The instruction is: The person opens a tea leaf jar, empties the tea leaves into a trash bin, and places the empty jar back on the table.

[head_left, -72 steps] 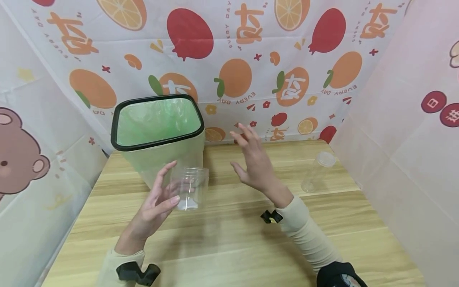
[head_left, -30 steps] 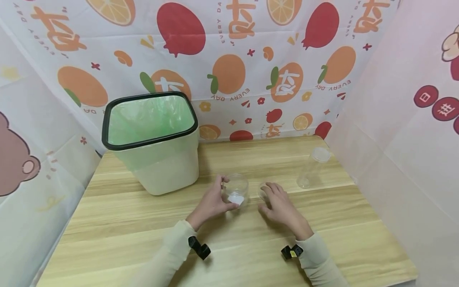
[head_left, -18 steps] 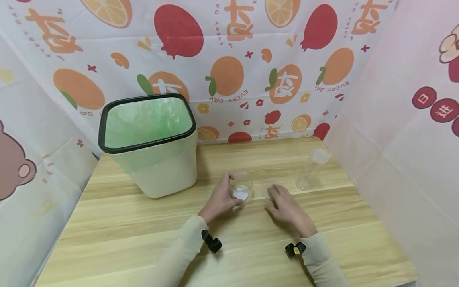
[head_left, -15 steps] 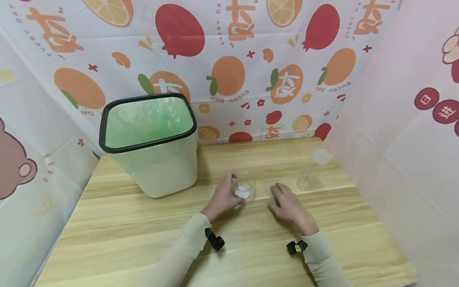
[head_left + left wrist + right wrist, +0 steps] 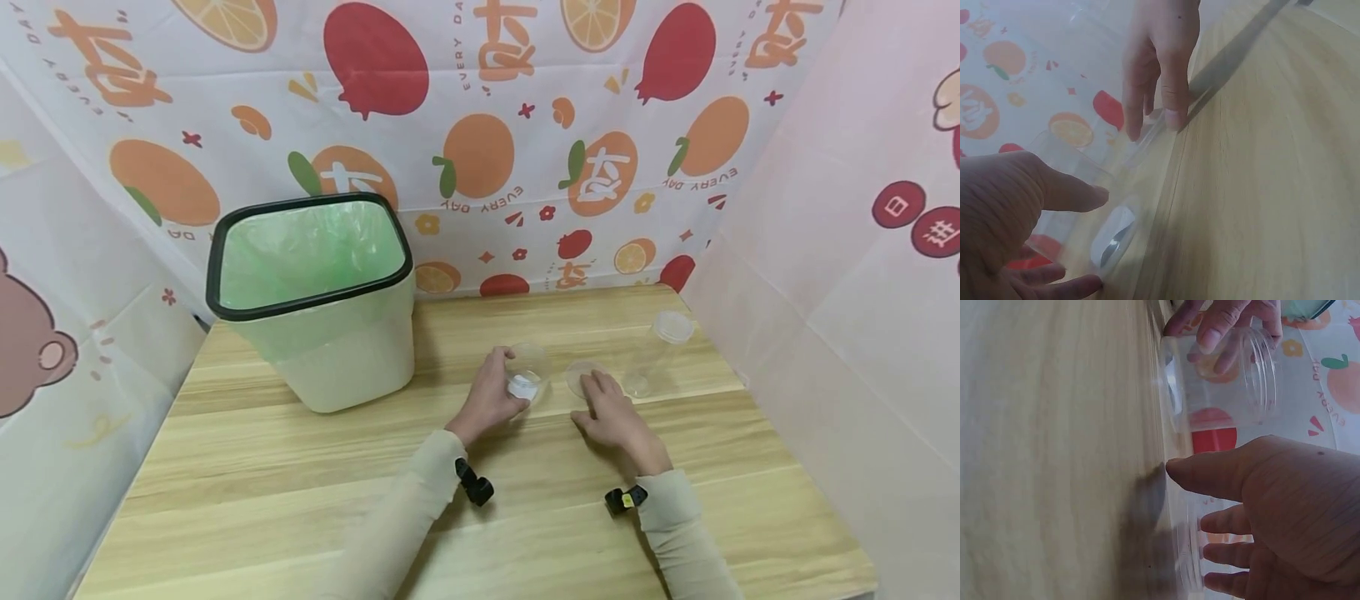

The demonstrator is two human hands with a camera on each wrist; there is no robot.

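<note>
My left hand point(image 5: 489, 398) grips a clear plastic jar point(image 5: 534, 365) from its left side, thumb in front and fingers behind. The jar stands upright at the table top, a white patch showing at its base. In the right wrist view, the jar point(image 5: 1225, 384) has a threaded rim with no lid on it. To its right, a clear round lid point(image 5: 576, 377) lies flat on the table. The fingertips of my right hand point(image 5: 613, 414) touch the lid, partly hiding it, while the thumb is held apart. Those fingers look nearly straight in the right wrist view.
A tall clear jar point(image 5: 651, 358) with a cap stands beyond my right hand, near the right wall. At the back left is a pale bin point(image 5: 352, 358) with a black rim and green liner. Printed cloth point(image 5: 480, 83) encloses the wooden table point(image 5: 285, 492).
The jar has come down from beside the bin to the table. The right hand has lowered onto the lid. Lately both hands, jar and lid have shifted right and slightly away from me.
</note>
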